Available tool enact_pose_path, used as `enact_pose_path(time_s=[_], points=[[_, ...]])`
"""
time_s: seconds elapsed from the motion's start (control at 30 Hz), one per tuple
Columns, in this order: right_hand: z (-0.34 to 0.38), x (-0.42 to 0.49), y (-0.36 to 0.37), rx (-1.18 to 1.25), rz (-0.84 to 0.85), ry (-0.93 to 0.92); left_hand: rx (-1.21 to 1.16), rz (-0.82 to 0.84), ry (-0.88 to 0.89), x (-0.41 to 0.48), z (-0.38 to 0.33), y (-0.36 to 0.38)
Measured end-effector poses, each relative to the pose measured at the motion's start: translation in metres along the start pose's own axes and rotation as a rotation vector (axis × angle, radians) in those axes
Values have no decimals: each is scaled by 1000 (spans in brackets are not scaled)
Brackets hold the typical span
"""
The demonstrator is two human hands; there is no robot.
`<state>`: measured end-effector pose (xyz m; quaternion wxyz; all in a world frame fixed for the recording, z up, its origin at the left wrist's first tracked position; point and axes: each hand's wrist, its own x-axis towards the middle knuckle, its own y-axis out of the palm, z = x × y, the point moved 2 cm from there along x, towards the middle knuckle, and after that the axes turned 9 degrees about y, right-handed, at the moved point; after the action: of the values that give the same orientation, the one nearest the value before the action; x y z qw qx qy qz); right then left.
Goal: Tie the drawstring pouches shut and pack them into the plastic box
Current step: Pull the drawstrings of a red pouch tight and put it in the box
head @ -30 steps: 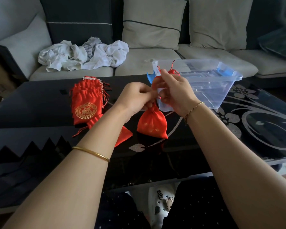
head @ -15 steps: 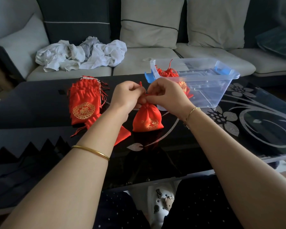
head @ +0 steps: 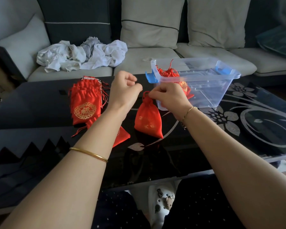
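A red drawstring pouch (head: 147, 119) hangs just above the black table, its neck gathered. My right hand (head: 168, 96) pinches that neck from the right. My left hand (head: 125, 90) is curled a little to the left of the neck, thumb and forefinger pinched as on the cord, which barely shows. A stack of flat red pouches (head: 84, 104) with a gold emblem lies at the left. One more pouch (head: 122, 134) lies partly under my left forearm. The clear plastic box (head: 221, 90) with blue latches stands behind my right hand, with tied pouches (head: 168, 73) in its left end.
The glossy black table (head: 40, 103) has a silver flower pattern at the right. Behind it is a grey sofa with cushions and a heap of white laundry (head: 81, 53). A white clog (head: 162, 200) shows under the table's near edge.
The hands, joined at the pouch's neck before, have drawn apart: the left went left, the right stayed at the neck. The pouch hangs longer and lower.
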<state>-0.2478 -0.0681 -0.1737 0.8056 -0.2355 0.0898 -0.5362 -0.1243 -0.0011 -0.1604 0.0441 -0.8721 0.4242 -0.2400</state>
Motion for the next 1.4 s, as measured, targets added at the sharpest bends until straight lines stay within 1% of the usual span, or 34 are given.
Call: enact_pose_path(time_s=[0.1, 0.17, 0.23, 0.37, 0.5, 0.63, 0.7, 0.73, 0.83, 0.9, 1.0, 1.1, 1.13, 1.23, 1.27, 1.3, 1.37, 1.4], points=[[-2, 0, -3, 174, 39, 142, 178, 131, 187, -6, -8, 4], [-4, 0, -3, 305, 72, 215, 306, 152, 252, -7, -7, 7], [-6, 0, -2, 413, 120, 256, 371, 147, 283, -6, -3, 9], [-8, 0, -2, 547, 200, 306, 413, 164, 330, -5, 1, 11], [-9, -1, -4, 590, 263, 292, 431, 166, 344, -4, 3, 12], [-12, 1, -6, 489, 281, 265, 448, 159, 377, -4, 3, 12], [-13, 3, -7, 430, 248, 250, 467, 141, 394, -3, 4, 11], [-13, 4, -10, 374, 203, 226, 473, 123, 389, -3, 5, 9], [-14, 7, -19, 134, 0, 132, 486, 94, 350, 0, 9, 3], [-17, 12, -21, 122, -48, 151, 506, 109, 338, 0, 10, 5], [-28, 15, -16, 156, -48, 246, 474, 153, 291, -3, 11, 14], [-32, 11, -16, 54, -25, 239, 368, 233, 195, -6, 14, 17], [-31, 8, -17, 74, 2, 243, 323, 241, 166, -6, 14, 17], [-23, 2, -21, 233, 158, 258, 222, 229, 107, -4, 14, 16], [-19, -1, -21, 184, 195, 244, 194, 225, 92, -3, 12, 15], [-17, -4, -20, 51, 207, 203, 167, 223, 81, -3, 11, 16], [-14, -7, -15, -278, 138, 54, 112, 221, 78, -1, 6, 18], [-14, -6, -13, -381, 79, -8, 82, 220, 83, -1, 4, 20]])
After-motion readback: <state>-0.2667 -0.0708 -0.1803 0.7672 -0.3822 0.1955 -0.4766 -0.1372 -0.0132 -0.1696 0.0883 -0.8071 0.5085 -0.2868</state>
